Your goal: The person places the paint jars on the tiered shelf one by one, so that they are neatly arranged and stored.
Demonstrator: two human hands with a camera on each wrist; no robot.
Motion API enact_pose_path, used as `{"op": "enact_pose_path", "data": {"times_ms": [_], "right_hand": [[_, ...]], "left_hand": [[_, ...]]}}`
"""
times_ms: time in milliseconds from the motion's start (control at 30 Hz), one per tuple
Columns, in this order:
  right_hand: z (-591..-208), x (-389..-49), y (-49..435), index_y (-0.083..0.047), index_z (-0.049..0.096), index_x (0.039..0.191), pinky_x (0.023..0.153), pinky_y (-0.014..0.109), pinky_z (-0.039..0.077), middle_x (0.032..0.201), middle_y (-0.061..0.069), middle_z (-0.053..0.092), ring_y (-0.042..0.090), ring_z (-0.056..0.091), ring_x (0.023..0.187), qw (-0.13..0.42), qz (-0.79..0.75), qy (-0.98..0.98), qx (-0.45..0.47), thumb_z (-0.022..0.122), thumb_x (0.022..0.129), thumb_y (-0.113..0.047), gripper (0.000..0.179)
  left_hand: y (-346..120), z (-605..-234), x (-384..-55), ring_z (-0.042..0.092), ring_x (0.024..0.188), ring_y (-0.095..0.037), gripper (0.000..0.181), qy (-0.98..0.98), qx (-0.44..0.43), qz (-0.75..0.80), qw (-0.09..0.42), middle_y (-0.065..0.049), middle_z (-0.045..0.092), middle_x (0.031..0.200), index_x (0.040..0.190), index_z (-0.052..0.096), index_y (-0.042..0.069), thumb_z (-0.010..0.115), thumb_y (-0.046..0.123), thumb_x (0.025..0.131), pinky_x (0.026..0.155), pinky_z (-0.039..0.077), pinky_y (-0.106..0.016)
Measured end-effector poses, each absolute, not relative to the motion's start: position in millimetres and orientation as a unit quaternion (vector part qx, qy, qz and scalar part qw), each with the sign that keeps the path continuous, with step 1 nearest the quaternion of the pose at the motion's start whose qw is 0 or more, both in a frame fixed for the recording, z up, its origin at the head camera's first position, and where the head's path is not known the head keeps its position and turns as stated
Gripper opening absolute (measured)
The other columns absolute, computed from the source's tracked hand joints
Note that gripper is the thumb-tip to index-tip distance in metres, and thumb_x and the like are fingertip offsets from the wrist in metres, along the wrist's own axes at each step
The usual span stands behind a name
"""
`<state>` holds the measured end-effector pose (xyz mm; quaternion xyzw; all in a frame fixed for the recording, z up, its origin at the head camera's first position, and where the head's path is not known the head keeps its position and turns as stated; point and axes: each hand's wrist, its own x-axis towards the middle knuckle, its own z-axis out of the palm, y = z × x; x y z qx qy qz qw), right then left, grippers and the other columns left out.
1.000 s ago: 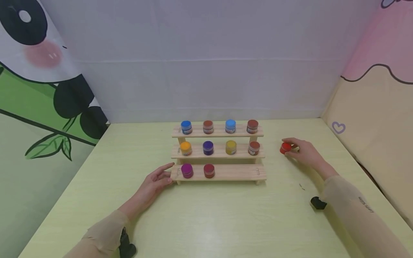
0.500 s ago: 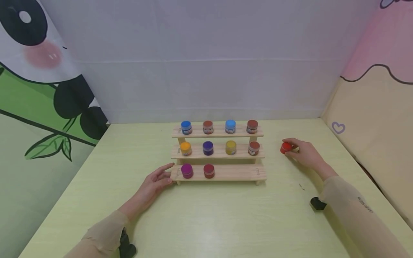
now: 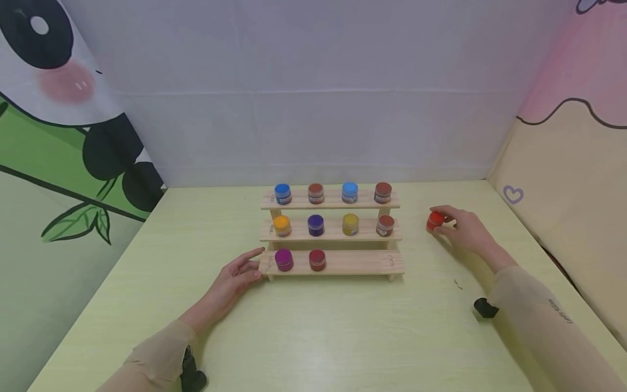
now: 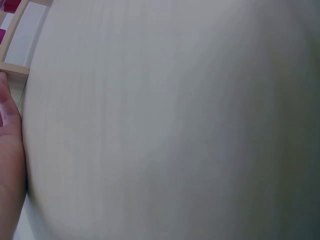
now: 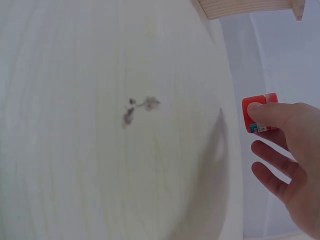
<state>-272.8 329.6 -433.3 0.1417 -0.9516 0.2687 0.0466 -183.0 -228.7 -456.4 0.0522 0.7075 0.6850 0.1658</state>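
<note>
My right hand (image 3: 465, 231) pinches a small red paint jar (image 3: 434, 221) between thumb and forefinger, off to the right of a three-step wooden rack (image 3: 360, 264). In the right wrist view the jar (image 5: 255, 114) lies on its side relative to that camera, its label partly showing, and the other fingers are spread apart from it. My left hand (image 3: 235, 279) rests with extended fingers at the left end of the lowest step. The left wrist view shows its thumb (image 4: 6, 102) right at the rack's corner (image 4: 15, 69).
Several paint jars line the top and middle steps, among them a light blue jar (image 3: 350, 192) and an orange jar (image 3: 282, 225). A purple jar (image 3: 284, 260) and a dark red jar (image 3: 317, 260) stand on the bottom step's left half. Behind the table hangs a white backdrop (image 3: 313, 130).
My right hand has shifted very slightly right with the red paint jar, and the jar tilts a little more. The left hand and the rack stay where they were.
</note>
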Motion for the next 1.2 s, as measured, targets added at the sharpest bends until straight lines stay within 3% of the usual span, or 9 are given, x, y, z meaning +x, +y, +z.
{"op": "enact_pose_path", "data": {"times_ms": [200,467,867,1000,1200], "right_hand": [[-417,-270,329,-0.005,0.057,0.134,0.082,0.051,0.053,0.111,0.02,0.07,0.036,0.063,0.1,0.108,0.265,-0.941,0.181,0.072,0.089,-0.01,0.049],[-392,-264,323,-0.006,0.057,0.135,0.082,0.053,0.054,0.114,0.02,0.069,0.036,0.063,0.1,0.131,0.265,-0.936,0.192,0.073,0.088,-0.008,0.05],[-369,-242,303,-0.011,0.057,0.136,0.083,0.043,0.051,0.113,0.013,0.069,0.026,0.06,0.101,0.127,0.26,-0.935,0.205,0.074,0.088,-0.015,0.051],[-362,-229,293,-0.012,0.059,0.135,0.081,0.041,0.052,0.109,0.01,0.07,0.023,0.061,0.098,0.142,0.255,-0.931,0.218,0.077,0.086,-0.014,0.052],[-354,-213,281,-0.015,0.061,0.132,0.077,0.029,0.051,0.104,0.002,0.071,0.014,0.061,0.093,0.175,0.25,-0.921,0.244,0.08,0.082,-0.012,0.054]], "left_hand": [[-229,-456,-182,0.064,0.108,-0.004,0.064,0.71,0.049,0.683,0.166,0.009,0.067,0.114,0.156,0.027,0.012,0.058,0.014,0.099,0.097,0.051,-0.017],[-228,-454,-181,0.064,0.108,-0.004,0.064,0.711,0.045,0.682,0.164,0.009,0.066,0.114,0.156,0.028,0.012,0.058,0.013,0.099,0.097,0.051,-0.017],[-227,-452,-179,0.064,0.108,-0.005,0.065,0.712,0.043,0.682,0.162,0.008,0.067,0.114,0.156,0.028,0.012,0.058,0.014,0.099,0.097,0.051,-0.017],[-227,-453,-180,0.064,0.109,-0.005,0.064,0.71,0.046,0.683,0.162,0.008,0.067,0.115,0.156,0.028,0.012,0.058,0.014,0.099,0.097,0.05,-0.017],[-227,-454,-181,0.064,0.108,-0.004,0.065,0.711,0.047,0.682,0.163,0.009,0.067,0.114,0.156,0.027,0.012,0.058,0.014,0.099,0.097,0.05,-0.017]]}}
